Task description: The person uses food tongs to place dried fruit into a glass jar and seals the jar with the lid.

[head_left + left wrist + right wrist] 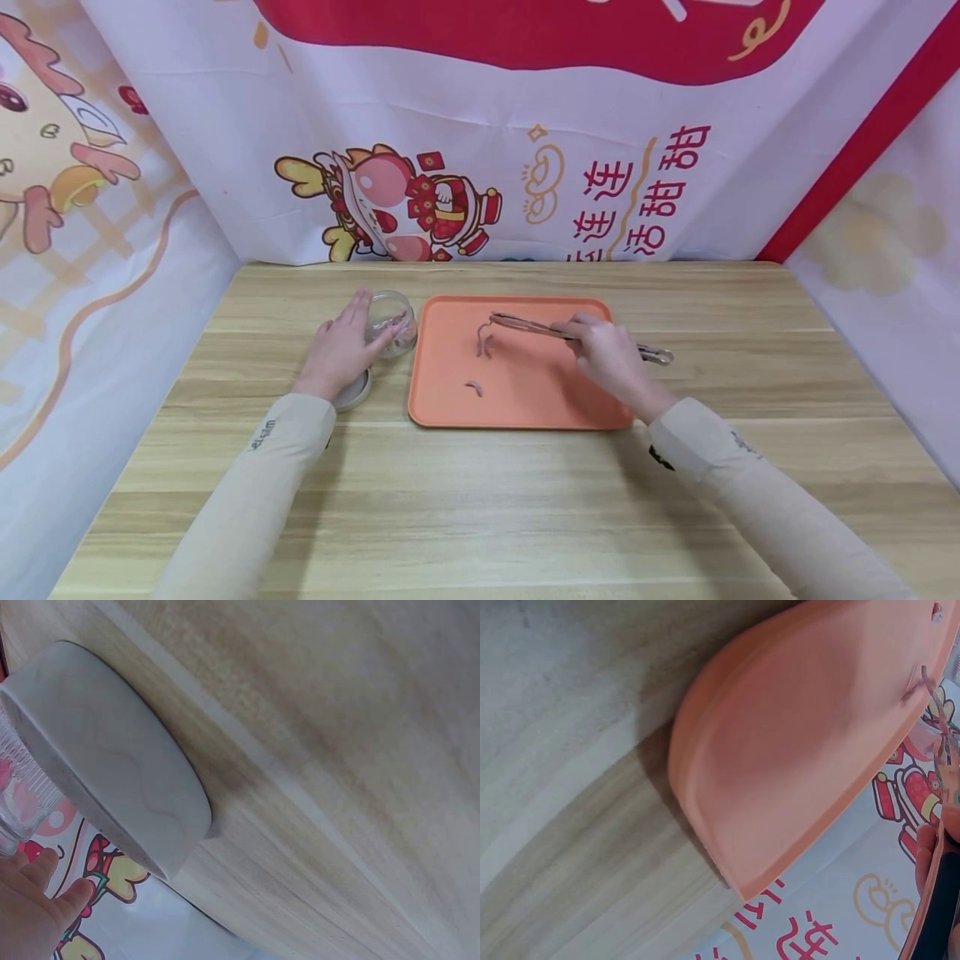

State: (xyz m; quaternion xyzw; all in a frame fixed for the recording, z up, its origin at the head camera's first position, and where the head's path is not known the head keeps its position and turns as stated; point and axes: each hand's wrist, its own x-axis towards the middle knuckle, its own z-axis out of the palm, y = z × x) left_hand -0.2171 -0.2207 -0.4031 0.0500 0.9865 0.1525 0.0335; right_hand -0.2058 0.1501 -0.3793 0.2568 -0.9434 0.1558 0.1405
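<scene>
beige sleeves (750, 500); right fingers (582, 322) clasp tongs (531, 325) seemingly pinching strand (481, 332) beyond; left fingers (358, 307) hold jar (406, 340)

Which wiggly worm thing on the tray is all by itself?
The small curved piece nearest the front edge of the orange tray; the others are together by the tips of the tongs.

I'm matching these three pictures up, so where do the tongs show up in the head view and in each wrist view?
Head: the tongs are right of centre, in the right hand, reaching over the orange tray.
Left wrist: not in the picture.
Right wrist: along the right edge, lower half mostly.
Shared landmark: the cartoon-printed cloth, in all three.
</scene>
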